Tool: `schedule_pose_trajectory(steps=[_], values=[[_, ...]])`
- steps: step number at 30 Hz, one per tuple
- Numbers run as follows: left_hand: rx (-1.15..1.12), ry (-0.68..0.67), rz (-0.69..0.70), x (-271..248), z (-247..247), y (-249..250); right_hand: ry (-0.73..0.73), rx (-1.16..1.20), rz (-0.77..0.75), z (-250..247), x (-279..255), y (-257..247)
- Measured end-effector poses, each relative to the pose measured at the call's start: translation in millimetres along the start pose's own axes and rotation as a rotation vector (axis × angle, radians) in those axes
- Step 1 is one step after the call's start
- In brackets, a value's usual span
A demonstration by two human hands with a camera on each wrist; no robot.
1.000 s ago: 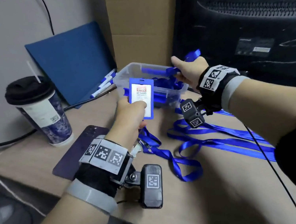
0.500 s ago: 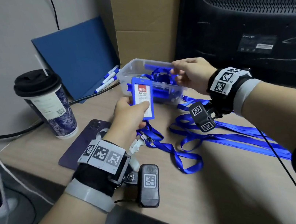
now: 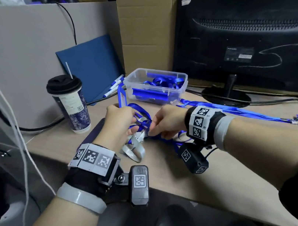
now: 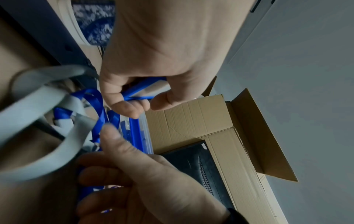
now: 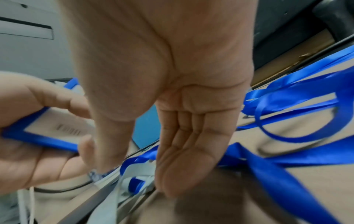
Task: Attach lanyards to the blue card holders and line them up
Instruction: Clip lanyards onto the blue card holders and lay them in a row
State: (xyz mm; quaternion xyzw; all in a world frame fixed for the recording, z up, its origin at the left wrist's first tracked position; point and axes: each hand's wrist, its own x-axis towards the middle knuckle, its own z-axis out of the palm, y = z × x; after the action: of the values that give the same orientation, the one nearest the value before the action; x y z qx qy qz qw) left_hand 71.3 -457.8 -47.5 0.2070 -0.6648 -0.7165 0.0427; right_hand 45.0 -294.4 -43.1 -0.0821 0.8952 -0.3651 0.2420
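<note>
Now your left hand (image 3: 120,124) grips the stiff, light blue card holder (image 3: 122,99) upright above the counter (image 3: 173,177) while your right hand (image 3: 167,122) pinches the limp, slippery lanyard (image 3: 140,110) just beside it, so hold near the clip end.

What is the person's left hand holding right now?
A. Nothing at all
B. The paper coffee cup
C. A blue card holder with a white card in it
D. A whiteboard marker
C: the left hand grips a blue card holder with a white card in its frame, while the coffee cup stands untouched on the desk.
</note>
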Motion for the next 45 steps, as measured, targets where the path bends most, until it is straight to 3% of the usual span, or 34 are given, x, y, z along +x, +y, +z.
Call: schedule_pose_trajectory(steps=[4,8,13,18,23,26,38,45], values=[[0.023,0.031,-0.012,-10.8,-13.7,4.5,-0.122,-0.012,0.069,26.3,-9.0,-16.5],[0.07,-0.001,-0.022,-20.0,-25.5,10.0,-0.171,-0.146,0.017,40.1,-5.8,-19.5],[0.201,-0.149,0.03,-28.5,-36.7,19.9,-0.194,0.24,-0.225,18.8,-22.0,-35.4],[0.312,-0.252,0.107,-37.9,-27.1,22.0,-0.009,0.525,-0.512,-13.2,-38.9,-56.5],[0.281,-0.141,0.168,-30.4,-18.6,18.1,0.368,0.608,-0.668,-29.2,-43.3,-57.6],[0.24,-0.124,0.162,-31.0,-16.8,16.6,0.512,0.574,-0.729,-37.8,-50.4,-50.5],[0.193,0.02,0.199,-41.2,-2.3,19.2,0.944,0.439,-0.668,-82.2,-74.4,-3.4],[0.182,0.071,0.236,-52.1,7.8,27.8,1.119,0.305,-0.479,-100.3,-91.9,23.0]])
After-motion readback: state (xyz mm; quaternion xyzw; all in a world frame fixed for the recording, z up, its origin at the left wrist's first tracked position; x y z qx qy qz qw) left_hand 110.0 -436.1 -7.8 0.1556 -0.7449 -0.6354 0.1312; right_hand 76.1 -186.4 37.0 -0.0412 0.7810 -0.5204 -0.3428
